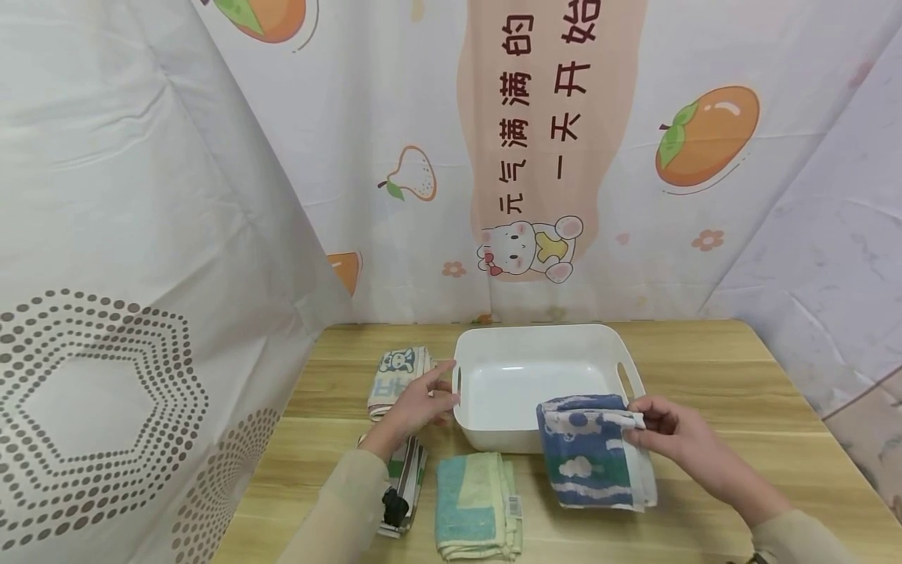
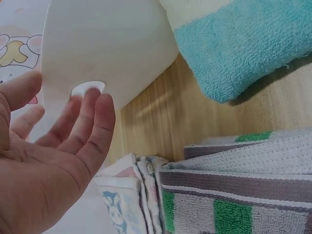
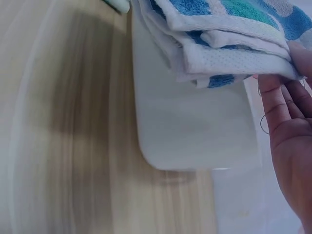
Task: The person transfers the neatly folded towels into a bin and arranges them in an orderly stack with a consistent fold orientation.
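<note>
A folded blue, green and white towel (image 1: 588, 458) hangs from my right hand (image 1: 680, 439), which pinches its upper right corner between thumb and fingers. In the head view the towel overlaps the front right of a white plastic basket (image 1: 493, 442). Layered white edges of the towel (image 3: 234, 61) show in the right wrist view. My left hand (image 1: 419, 399) is at the basket's left side, thumb and fingers spread. In the left wrist view its fingertips (image 2: 105, 100) are right at the oval handle hole, with nothing gripped.
Left of the basket lies a folded cream and blue towel (image 1: 396, 376). A green, white and brown striped towel (image 2: 234, 195) lies nearer, partly under the left forearm in the head view. A folded teal and yellow towel (image 1: 479, 505) sits in front. A printed curtain (image 1: 395, 102) hangs behind the wooden table (image 1: 719, 376).
</note>
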`<action>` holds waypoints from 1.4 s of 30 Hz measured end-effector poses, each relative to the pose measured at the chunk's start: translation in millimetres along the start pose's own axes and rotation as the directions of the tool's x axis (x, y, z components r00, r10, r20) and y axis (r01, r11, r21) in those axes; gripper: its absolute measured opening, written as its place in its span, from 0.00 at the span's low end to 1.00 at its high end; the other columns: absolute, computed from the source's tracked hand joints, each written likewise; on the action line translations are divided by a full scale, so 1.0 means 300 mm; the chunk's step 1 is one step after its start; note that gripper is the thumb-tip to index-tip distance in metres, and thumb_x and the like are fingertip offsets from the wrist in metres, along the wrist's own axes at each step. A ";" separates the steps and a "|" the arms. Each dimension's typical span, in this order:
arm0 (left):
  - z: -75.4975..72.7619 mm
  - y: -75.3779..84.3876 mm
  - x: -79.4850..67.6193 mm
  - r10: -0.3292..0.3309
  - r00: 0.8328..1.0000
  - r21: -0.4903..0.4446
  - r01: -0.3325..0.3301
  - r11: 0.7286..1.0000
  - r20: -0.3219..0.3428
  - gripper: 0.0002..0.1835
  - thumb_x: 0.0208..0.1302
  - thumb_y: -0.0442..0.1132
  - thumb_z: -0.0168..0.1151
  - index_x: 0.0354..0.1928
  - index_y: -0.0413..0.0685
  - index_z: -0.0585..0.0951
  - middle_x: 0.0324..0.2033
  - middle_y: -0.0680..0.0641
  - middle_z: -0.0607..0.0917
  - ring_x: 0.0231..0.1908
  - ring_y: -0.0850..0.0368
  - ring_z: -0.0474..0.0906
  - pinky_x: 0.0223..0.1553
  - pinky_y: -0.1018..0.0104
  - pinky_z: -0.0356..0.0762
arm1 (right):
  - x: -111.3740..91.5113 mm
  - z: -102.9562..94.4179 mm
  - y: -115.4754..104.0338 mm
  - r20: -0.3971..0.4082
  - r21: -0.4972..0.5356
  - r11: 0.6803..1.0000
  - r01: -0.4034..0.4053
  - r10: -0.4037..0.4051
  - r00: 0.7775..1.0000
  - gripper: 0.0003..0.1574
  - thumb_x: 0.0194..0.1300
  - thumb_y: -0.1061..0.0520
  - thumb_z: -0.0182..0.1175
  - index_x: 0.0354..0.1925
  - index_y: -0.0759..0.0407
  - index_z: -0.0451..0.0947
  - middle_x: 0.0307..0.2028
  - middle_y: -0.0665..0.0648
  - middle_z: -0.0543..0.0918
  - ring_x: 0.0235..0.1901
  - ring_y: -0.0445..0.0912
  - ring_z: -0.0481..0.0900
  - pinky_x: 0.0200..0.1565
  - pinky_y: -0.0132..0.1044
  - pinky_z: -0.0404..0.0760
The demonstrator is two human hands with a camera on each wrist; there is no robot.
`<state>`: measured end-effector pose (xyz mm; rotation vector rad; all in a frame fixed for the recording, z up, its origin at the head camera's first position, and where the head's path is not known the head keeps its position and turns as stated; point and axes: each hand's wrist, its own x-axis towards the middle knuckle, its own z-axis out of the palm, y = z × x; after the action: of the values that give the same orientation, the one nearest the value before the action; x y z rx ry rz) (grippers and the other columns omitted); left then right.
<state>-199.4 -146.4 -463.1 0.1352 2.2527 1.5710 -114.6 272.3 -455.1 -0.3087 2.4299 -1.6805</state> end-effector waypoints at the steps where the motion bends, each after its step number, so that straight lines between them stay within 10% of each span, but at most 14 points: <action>1: 0.002 0.002 -0.002 0.003 1.000 0.013 -0.003 1.000 -0.006 0.35 0.74 0.43 0.63 0.79 0.59 0.63 0.63 0.38 0.75 0.50 0.48 0.82 0.52 0.45 0.83 | 0.005 0.000 -0.006 -0.007 -0.002 1.000 -0.001 0.001 1.000 0.14 0.70 0.57 0.66 0.50 0.61 0.77 0.38 0.52 0.82 0.35 0.43 0.78 0.37 0.36 0.83; 18: 0.063 0.101 -0.029 0.254 0.954 0.271 -0.205 0.940 -0.160 0.31 0.71 0.50 0.64 0.74 0.61 0.71 0.72 0.44 0.68 0.73 0.42 0.62 0.70 0.37 0.61 | 0.070 0.012 -0.073 -0.057 -0.017 0.999 0.029 -0.030 0.998 0.16 0.70 0.56 0.67 0.52 0.61 0.77 0.38 0.52 0.82 0.36 0.44 0.80 0.38 0.36 0.82; 31: 0.159 0.169 -0.060 0.394 0.910 0.087 -0.406 0.910 0.131 0.36 0.74 0.50 0.62 0.77 0.81 0.58 0.68 0.56 0.76 0.66 0.52 0.74 0.67 0.47 0.72 | 0.113 0.019 -0.109 -0.060 0.049 0.997 0.067 -0.064 0.996 0.16 0.72 0.57 0.65 0.53 0.63 0.76 0.40 0.52 0.82 0.38 0.44 0.79 0.39 0.33 0.81; 42: 0.214 0.176 -0.068 0.398 0.879 0.056 -0.426 0.903 0.264 0.44 0.72 0.49 0.64 0.79 0.85 0.50 0.74 0.54 0.67 0.56 0.60 0.81 0.58 0.59 0.80 | 0.146 0.022 -0.126 -0.055 0.175 0.984 0.029 -0.020 0.998 0.15 0.74 0.57 0.63 0.54 0.60 0.74 0.42 0.50 0.80 0.40 0.43 0.77 0.41 0.31 0.82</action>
<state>-164.4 -76.3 -428.3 0.8490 2.2058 1.5161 -152.3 241.9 -422.9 -0.2729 2.3012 -1.9216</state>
